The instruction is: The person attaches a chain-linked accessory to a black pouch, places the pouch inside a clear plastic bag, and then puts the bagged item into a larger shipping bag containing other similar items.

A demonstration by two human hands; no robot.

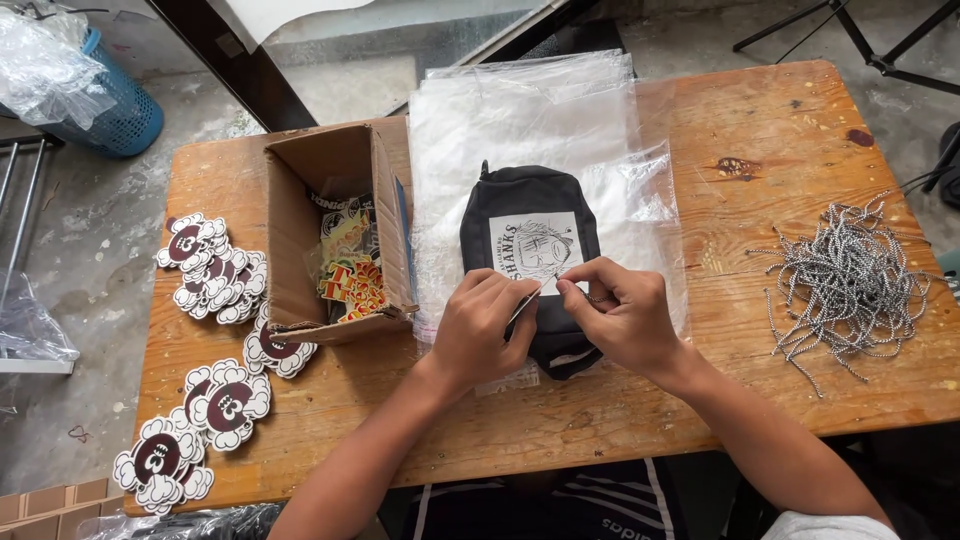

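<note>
Black pouch (530,235) half hidden under both hands (555,325), which pinch something too small to identify.

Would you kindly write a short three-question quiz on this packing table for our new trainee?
1. True or false: the black pouch lies on the clear plastic bags.
2. What lies in a heap at the table's right end?
3. Both hands meet: A) over the pouch, B) inside the cardboard box, C) on the cloud-shaped stickers.

Key: 1 true. 2 the black-and-white cords. 3 A: left hand and right hand pinch something small there.
</note>
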